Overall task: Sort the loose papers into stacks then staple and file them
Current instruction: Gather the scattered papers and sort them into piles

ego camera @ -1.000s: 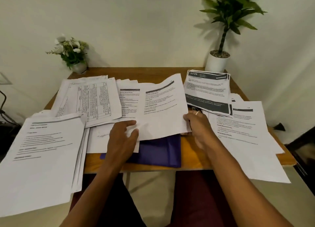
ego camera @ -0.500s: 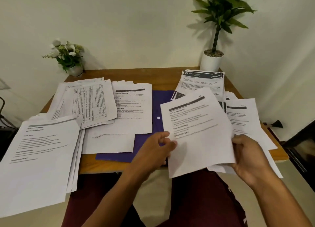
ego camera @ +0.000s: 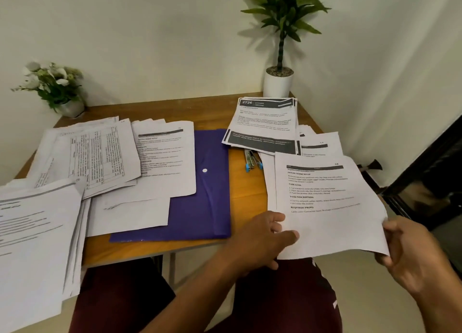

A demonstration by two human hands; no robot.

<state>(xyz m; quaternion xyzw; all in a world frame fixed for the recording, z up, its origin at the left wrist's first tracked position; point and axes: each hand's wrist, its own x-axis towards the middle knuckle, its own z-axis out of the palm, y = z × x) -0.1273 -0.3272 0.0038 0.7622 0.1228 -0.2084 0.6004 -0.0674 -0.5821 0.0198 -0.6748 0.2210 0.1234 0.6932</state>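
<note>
I am holding one printed sheet (ego camera: 325, 207) over the desk's (ego camera: 246, 197) near right corner, my hands apart along its lower edge. The left hand (ego camera: 260, 242) is pinching the left side, and the right hand (ego camera: 412, 255) is pinching the right corner. The thin white paper is curling softly, its long axis running away from me. Just beyond its far edge, similarly headed pages (ego camera: 322, 139) are lying fanned. I am judging that pile the target, nearer my right hand. A smooth purple folder (ego camera: 207, 182) is lying flat to the left, with a small blue-tipped stapler (ego camera: 252, 160) between.
</note>
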